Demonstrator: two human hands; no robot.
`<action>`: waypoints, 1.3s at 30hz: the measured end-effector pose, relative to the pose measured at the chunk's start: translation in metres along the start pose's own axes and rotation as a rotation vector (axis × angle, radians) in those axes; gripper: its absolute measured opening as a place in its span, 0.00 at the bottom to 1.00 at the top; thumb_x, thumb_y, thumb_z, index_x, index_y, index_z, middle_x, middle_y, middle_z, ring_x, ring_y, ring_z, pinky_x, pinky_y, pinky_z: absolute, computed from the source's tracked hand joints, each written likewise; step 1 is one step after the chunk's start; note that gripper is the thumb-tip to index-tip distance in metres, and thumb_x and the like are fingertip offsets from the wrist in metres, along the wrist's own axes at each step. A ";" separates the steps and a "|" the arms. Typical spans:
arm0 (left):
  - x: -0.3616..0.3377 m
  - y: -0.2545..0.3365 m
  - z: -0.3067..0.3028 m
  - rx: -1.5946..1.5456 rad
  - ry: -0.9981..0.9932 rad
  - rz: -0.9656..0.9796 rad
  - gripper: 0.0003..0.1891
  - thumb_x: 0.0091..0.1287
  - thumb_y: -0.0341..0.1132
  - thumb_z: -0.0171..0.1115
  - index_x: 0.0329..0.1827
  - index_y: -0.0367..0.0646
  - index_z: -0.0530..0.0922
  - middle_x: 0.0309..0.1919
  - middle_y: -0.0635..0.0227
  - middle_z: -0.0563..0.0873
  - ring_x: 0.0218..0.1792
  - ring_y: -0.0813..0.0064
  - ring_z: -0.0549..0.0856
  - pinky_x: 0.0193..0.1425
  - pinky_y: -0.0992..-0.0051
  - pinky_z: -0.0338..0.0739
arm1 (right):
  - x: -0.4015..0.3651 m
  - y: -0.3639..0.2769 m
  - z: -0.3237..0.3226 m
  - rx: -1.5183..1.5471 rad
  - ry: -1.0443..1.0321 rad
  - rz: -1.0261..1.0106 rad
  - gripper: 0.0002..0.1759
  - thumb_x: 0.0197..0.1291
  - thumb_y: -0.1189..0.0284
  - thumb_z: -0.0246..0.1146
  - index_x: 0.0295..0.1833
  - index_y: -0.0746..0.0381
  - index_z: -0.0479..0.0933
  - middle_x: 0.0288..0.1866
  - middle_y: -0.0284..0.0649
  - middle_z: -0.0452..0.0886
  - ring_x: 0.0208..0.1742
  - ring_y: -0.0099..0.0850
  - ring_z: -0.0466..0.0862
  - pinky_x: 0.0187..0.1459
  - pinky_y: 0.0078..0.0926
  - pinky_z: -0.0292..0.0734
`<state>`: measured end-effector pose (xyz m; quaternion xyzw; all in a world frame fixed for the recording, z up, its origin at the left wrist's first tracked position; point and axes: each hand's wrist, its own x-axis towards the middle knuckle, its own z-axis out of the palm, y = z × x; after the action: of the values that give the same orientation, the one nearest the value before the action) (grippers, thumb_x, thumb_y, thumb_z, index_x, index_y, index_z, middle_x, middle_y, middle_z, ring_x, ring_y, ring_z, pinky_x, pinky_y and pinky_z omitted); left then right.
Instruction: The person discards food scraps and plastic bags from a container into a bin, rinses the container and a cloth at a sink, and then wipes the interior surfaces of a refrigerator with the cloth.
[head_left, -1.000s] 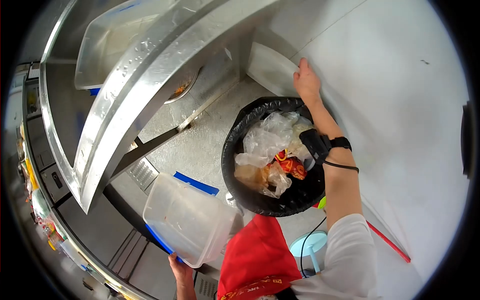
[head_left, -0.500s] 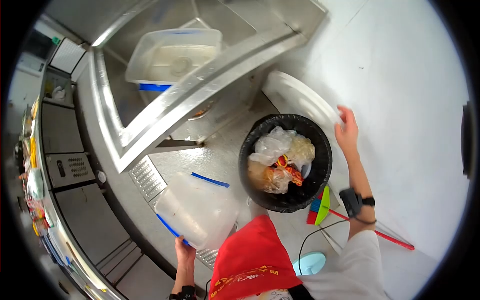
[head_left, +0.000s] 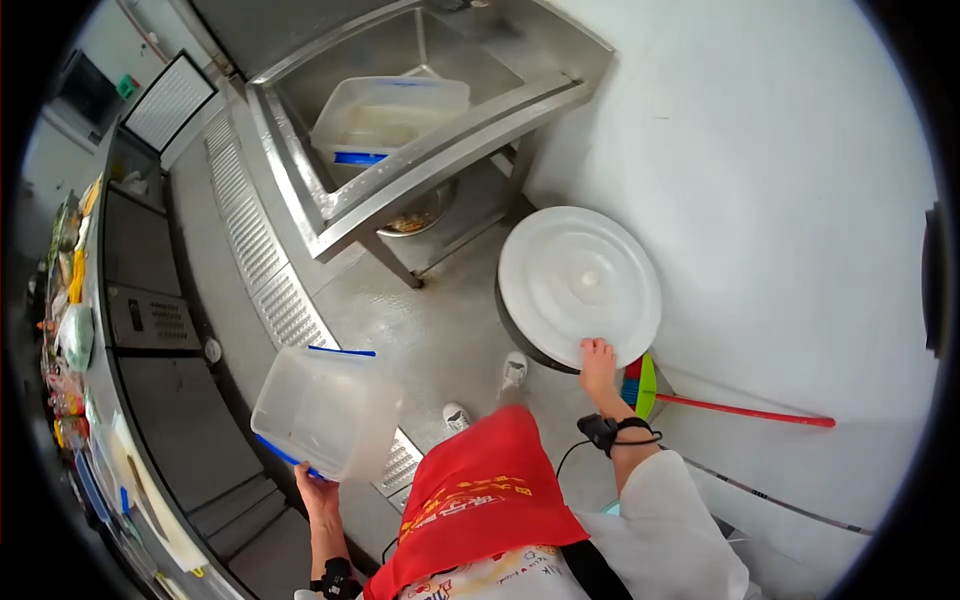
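You stand on a grey, wet-shining floor point(head_left: 385, 310) crossed by a perforated metal drain strip point(head_left: 240, 215), between a dark-fronted counter and a smooth white wall point(head_left: 760, 200), with a brushed-steel sink point(head_left: 425, 40) ahead. Your left hand point(head_left: 318, 488) grips the blue-edged rim of a cloudy, boxy plastic tub point(head_left: 330, 415), held out over the floor, while your right hand point(head_left: 598, 368) has its fingers on the near edge of a round, ridged white lid point(head_left: 560, 260) lying across the black bin point(head_left: 528, 345).
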<state>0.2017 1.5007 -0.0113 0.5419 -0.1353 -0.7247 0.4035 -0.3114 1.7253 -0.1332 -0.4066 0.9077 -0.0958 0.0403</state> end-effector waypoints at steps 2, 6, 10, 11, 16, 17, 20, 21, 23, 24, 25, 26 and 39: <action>-0.007 0.006 -0.004 -0.048 0.013 0.024 0.27 0.55 0.41 0.54 0.59 0.42 0.67 0.54 0.66 0.76 0.55 0.64 0.75 0.56 0.59 0.71 | -0.001 0.005 0.006 0.021 -0.131 0.106 0.27 0.39 0.84 0.56 0.50 0.57 0.68 0.47 0.44 0.68 0.50 0.46 0.69 0.50 0.40 0.67; -0.027 0.031 -0.015 -0.090 0.114 0.201 0.24 0.56 0.38 0.53 0.57 0.41 0.68 0.51 0.68 0.77 0.52 0.68 0.76 0.54 0.63 0.71 | 0.003 0.003 0.020 0.410 -0.112 -0.041 0.30 0.39 0.77 0.61 0.55 0.60 0.66 0.55 0.50 0.63 0.51 0.45 0.71 0.55 0.40 0.68; -0.037 0.047 -0.036 -0.098 0.043 0.412 0.26 0.55 0.37 0.57 0.58 0.41 0.68 0.52 0.69 0.76 0.54 0.70 0.75 0.59 0.67 0.69 | 0.036 -0.024 0.008 0.612 -0.357 0.104 0.20 0.45 0.75 0.61 0.47 0.64 0.71 0.47 0.48 0.74 0.40 0.35 0.78 0.42 0.30 0.75; -0.042 0.053 -0.037 -0.110 0.045 0.451 0.26 0.54 0.37 0.58 0.57 0.41 0.68 0.51 0.69 0.76 0.52 0.70 0.75 0.58 0.67 0.70 | 0.047 -0.030 0.010 0.788 -0.404 0.132 0.15 0.49 0.74 0.61 0.44 0.65 0.73 0.38 0.40 0.78 0.36 0.29 0.79 0.36 0.25 0.75; -0.039 0.084 -0.049 -0.167 0.033 0.524 0.26 0.52 0.39 0.58 0.56 0.42 0.69 0.45 0.68 0.77 0.47 0.71 0.77 0.52 0.69 0.72 | 0.103 -0.137 -0.063 0.918 -0.490 0.139 0.14 0.56 0.70 0.60 0.47 0.62 0.73 0.38 0.35 0.79 0.39 0.24 0.79 0.36 0.21 0.75; -0.032 0.090 -0.053 -0.183 0.032 0.492 0.26 0.52 0.40 0.59 0.55 0.42 0.69 0.44 0.68 0.77 0.46 0.71 0.77 0.49 0.69 0.74 | 0.115 -0.153 -0.077 0.941 -0.463 0.106 0.14 0.57 0.69 0.60 0.47 0.63 0.73 0.38 0.35 0.79 0.39 0.24 0.79 0.36 0.21 0.75; 0.003 0.112 -0.051 -0.289 0.040 0.443 0.22 0.52 0.41 0.61 0.49 0.41 0.72 0.39 0.68 0.78 0.42 0.70 0.78 0.45 0.72 0.75 | 0.166 -0.189 -0.119 1.025 -0.394 0.115 0.12 0.58 0.68 0.60 0.45 0.61 0.73 0.38 0.35 0.79 0.38 0.23 0.79 0.36 0.22 0.75; 0.012 0.123 -0.039 -0.312 0.068 0.416 0.21 0.52 0.41 0.61 0.47 0.41 0.73 0.39 0.68 0.78 0.42 0.71 0.78 0.45 0.72 0.75 | 0.187 -0.194 -0.129 1.046 -0.358 0.129 0.11 0.58 0.68 0.60 0.44 0.61 0.74 0.39 0.35 0.79 0.37 0.23 0.79 0.35 0.21 0.75; 0.042 0.141 -0.029 -0.300 0.031 0.418 0.19 0.53 0.40 0.60 0.46 0.41 0.73 0.40 0.69 0.78 0.43 0.71 0.78 0.48 0.71 0.75 | 0.230 -0.204 -0.153 1.130 -0.248 0.174 0.10 0.59 0.67 0.59 0.43 0.60 0.74 0.39 0.35 0.79 0.37 0.23 0.79 0.34 0.21 0.76; 0.058 0.152 -0.024 -0.311 0.009 0.414 0.19 0.54 0.40 0.59 0.47 0.40 0.72 0.42 0.68 0.78 0.45 0.70 0.78 0.49 0.70 0.75 | 0.252 -0.210 -0.167 1.189 -0.179 0.207 0.10 0.59 0.66 0.59 0.43 0.60 0.74 0.39 0.34 0.79 0.36 0.23 0.80 0.34 0.21 0.76; 0.075 0.162 -0.020 -0.320 -0.002 0.410 0.21 0.53 0.39 0.61 0.48 0.41 0.71 0.43 0.67 0.78 0.46 0.70 0.78 0.49 0.70 0.75 | 0.278 -0.217 -0.177 1.250 -0.115 0.234 0.10 0.60 0.65 0.59 0.43 0.60 0.74 0.38 0.34 0.79 0.36 0.24 0.80 0.34 0.21 0.76; 0.087 0.174 -0.012 -0.309 0.001 0.399 0.21 0.54 0.39 0.60 0.49 0.40 0.71 0.44 0.67 0.78 0.47 0.69 0.77 0.50 0.69 0.74 | 0.302 -0.217 -0.182 1.406 -0.078 0.282 0.12 0.60 0.64 0.58 0.45 0.60 0.73 0.40 0.36 0.79 0.38 0.25 0.80 0.36 0.22 0.77; 0.231 0.251 0.010 -0.387 0.055 0.278 0.28 0.53 0.42 0.58 0.58 0.42 0.68 0.54 0.65 0.75 0.54 0.65 0.74 0.57 0.61 0.71 | 0.546 -0.314 -0.174 2.159 -0.038 0.351 0.24 0.68 0.62 0.44 0.60 0.71 0.63 0.58 0.56 0.68 0.59 0.46 0.71 0.60 0.42 0.70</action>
<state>0.2829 1.1691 -0.0053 0.4500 -0.0562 -0.6596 0.5994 -0.4720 1.1380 0.1045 -0.0233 0.3902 -0.8277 0.4027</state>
